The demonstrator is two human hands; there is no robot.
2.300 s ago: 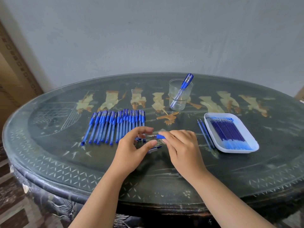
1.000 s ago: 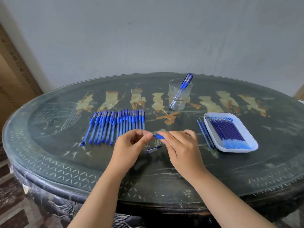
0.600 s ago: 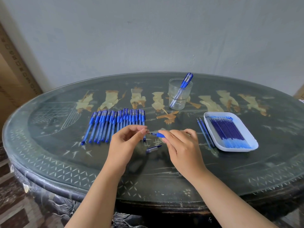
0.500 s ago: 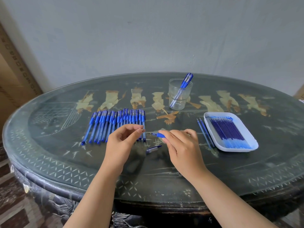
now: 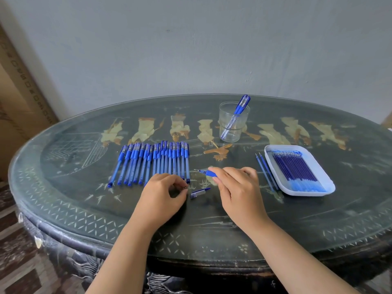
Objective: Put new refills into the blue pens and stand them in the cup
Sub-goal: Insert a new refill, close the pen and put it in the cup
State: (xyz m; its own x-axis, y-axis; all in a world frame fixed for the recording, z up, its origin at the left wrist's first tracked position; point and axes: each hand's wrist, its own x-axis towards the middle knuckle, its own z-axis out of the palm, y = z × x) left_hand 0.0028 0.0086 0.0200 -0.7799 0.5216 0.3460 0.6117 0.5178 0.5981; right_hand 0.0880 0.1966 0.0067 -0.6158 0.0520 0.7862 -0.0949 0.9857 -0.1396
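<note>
Grey wall behind; dark oval glass-topped desk (image 5: 297, 219) with pale inlaid figures. Right hand (image 5: 237, 187) is curled round a blue pen (image 5: 204, 172), its pointed tip sticking out toward the left hand. Left hand (image 5: 163, 194) has curled fingers and pinches a small piece (image 5: 185, 188) at the fingertips, too small to identify. A short clear-and-blue pen part (image 5: 199, 192) lies on the desk between the hands, just right of the left fingertips. A row of blue pens (image 5: 152, 164) lies flat just beyond the left hand. A clear cup (image 5: 224, 124) stands upright well beyond the right hand, with one capped pen (image 5: 240, 109) leaning in it. Two loose refills (image 5: 266, 170) lie just right of the right hand. Farther right, beside them, a white tray (image 5: 327, 184) holds a batch of refills (image 5: 294, 168).
</note>
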